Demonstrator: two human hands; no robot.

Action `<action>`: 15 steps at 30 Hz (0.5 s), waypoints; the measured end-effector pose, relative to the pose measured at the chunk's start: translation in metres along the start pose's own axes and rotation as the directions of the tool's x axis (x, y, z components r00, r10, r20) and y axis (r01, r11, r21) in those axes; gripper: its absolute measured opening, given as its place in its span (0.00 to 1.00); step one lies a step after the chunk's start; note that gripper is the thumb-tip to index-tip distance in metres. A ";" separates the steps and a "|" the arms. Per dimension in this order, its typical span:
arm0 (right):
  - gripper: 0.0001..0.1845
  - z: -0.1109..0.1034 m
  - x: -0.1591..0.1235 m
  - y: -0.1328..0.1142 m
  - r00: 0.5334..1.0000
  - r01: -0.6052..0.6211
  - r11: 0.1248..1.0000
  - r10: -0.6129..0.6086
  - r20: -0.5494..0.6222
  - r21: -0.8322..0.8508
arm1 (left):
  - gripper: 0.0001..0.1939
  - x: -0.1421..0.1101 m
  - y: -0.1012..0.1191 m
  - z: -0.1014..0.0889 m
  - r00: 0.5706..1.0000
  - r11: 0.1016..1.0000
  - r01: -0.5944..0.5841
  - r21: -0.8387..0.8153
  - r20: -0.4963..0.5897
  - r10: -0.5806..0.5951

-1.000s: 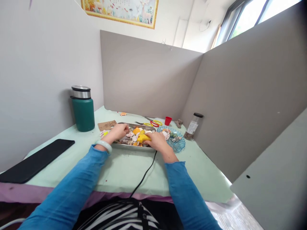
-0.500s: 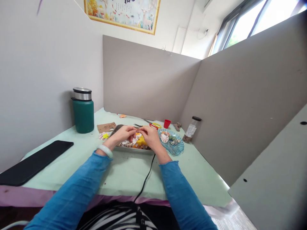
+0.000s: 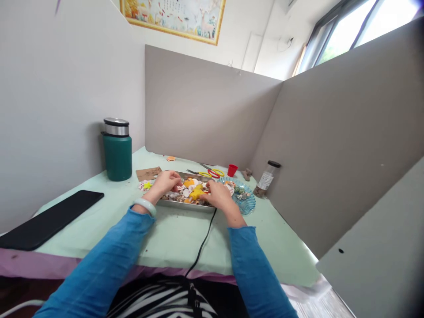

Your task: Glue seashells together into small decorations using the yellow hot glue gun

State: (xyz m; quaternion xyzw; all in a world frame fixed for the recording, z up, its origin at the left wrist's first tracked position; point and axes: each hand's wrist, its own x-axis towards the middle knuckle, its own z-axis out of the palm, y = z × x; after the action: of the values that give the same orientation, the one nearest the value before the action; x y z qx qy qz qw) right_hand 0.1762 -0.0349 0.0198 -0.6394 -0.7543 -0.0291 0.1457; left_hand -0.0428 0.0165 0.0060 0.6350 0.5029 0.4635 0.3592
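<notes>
A shallow metal tray [image 3: 185,206] holds a heap of shells and small pieces in white, orange and brown. A yellow star-shaped piece [image 3: 198,192] lies on top of the heap, near its middle. My left hand [image 3: 168,182] is over the tray's left side, its fingertips pressed together; whatever they pinch is too small to make out. At the right end of the tray my right hand [image 3: 219,194] reaches down to the shells, thumb and fingers apart, close to the yellow star. Part of the tray's contents is hidden beneath both hands.
Right of the tray is a blue scalloped dish [image 3: 247,204] with small pieces. Scissors [image 3: 215,173] and a red cup [image 3: 232,170] lie behind. A clear jar [image 3: 266,180] leans at the right panel; a green flask [image 3: 117,157] and black mat [image 3: 49,218] are left. A black cable [image 3: 203,245] runs frontward.
My hands were together above the tray with fingertips meeting. They have parted: my right hand has moved right and down to the shells, my left slightly left, uncovering the yellow star.
</notes>
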 end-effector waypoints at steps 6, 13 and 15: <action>0.21 0.002 -0.005 -0.008 0.993 0.023 0.996 -0.013 0.115 -0.090 | 0.03 0.001 0.000 -0.006 0.980 0.888 -0.071 0.454 -0.135 0.147; 0.19 0.007 0.005 0.006 0.990 -0.046 0.715 0.126 -0.064 0.697 | 0.06 0.000 0.004 0.002 0.985 0.861 -0.171 0.480 0.078 0.152; 0.21 0.010 0.007 0.004 0.985 -0.066 0.550 0.169 -0.033 0.832 | 0.07 0.000 0.004 0.010 0.969 0.854 -0.232 0.466 0.186 0.162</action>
State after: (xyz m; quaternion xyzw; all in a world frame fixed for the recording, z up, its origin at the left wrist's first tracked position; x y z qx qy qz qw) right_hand 0.1772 -0.0252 0.0113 -0.5423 -0.6259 0.3033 0.4714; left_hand -0.0323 0.0154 0.0066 0.7837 0.5085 0.3116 0.1738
